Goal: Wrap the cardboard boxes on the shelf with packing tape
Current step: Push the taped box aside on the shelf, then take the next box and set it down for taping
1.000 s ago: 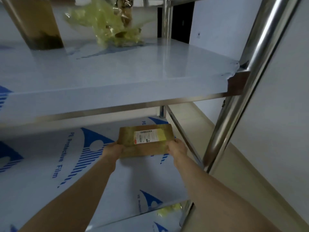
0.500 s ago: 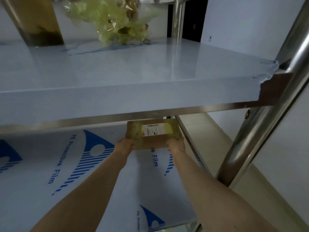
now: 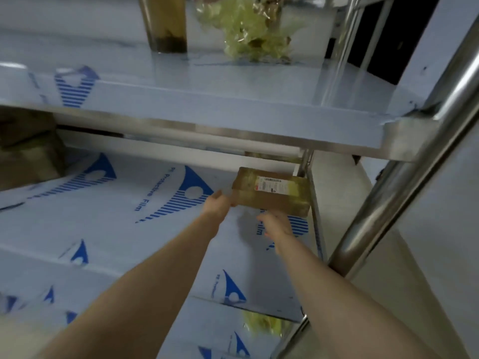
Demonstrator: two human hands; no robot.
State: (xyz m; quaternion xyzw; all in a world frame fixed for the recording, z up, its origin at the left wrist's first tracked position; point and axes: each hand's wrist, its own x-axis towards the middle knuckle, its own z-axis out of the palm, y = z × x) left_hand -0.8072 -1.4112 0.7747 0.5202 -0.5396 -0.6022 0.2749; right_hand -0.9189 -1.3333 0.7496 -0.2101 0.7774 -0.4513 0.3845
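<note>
A flat brown cardboard box (image 3: pixel 272 193) with a white label lies on the middle shelf (image 3: pixel 129 229) near its right edge, under the upper shelf. My left hand (image 3: pixel 219 204) touches the box's left end, fingers on its corner. My right hand (image 3: pixel 277 225) hovers just in front of the box, blurred, fingers loose, holding nothing. A wad of yellowish packing tape or film (image 3: pixel 254 29) sits on the upper shelf. Another brown cardboard box (image 3: pixel 26 156) stands at the far left of the middle shelf.
A brown cylinder (image 3: pixel 166 22) stands on the upper shelf (image 3: pixel 285 99). A steel post (image 3: pixel 404 177) runs diagonally at right, with a white wall beyond. The shelves carry blue-printed protective film. More yellowish film (image 3: pixel 261 325) lies on the lowest shelf.
The box was set down deeper at the shelf's right end. My right hand let go and drew back; the left stays at the box's left end. The view swung left.
</note>
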